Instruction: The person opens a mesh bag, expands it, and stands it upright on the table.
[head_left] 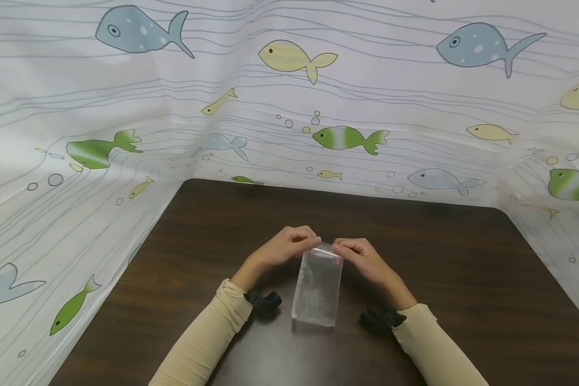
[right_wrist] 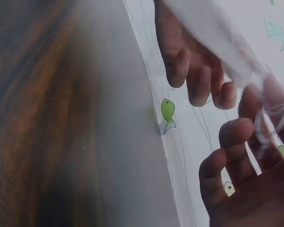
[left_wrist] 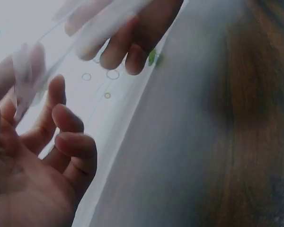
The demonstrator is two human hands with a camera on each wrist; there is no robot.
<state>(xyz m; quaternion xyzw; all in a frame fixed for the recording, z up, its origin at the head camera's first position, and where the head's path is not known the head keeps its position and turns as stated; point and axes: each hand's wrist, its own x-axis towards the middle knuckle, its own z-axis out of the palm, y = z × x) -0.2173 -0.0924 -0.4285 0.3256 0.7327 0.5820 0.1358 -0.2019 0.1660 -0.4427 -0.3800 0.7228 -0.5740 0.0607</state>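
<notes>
At the lower centre of the head view, a clear, rectangular plastic bag (head_left: 317, 292) is extending over a dark brown tabletop (head_left: 251, 214). Above, the left hand (head_left: 290, 245) is pinching its top left corner, the right hand (head_left: 364, 258) its top right, other fingers loosely curling. They are seemingly working the top edge; the next move probably calls for an even pinch along it. Beyond, a white fish-printed sheet (head_left: 405, 118) is filling the upper frame.

- Left arm (head_left: 205, 338) is slanting in from the near left.
- Right arm (head_left: 436, 343) is slanting in from the near right.
- Left hand (head_left: 287, 246) and right hand (head_left: 364, 258) are pinching near each other, slightly apart.
- Their lower fingers (left_wrist: 78, 144) are bending.
</notes>
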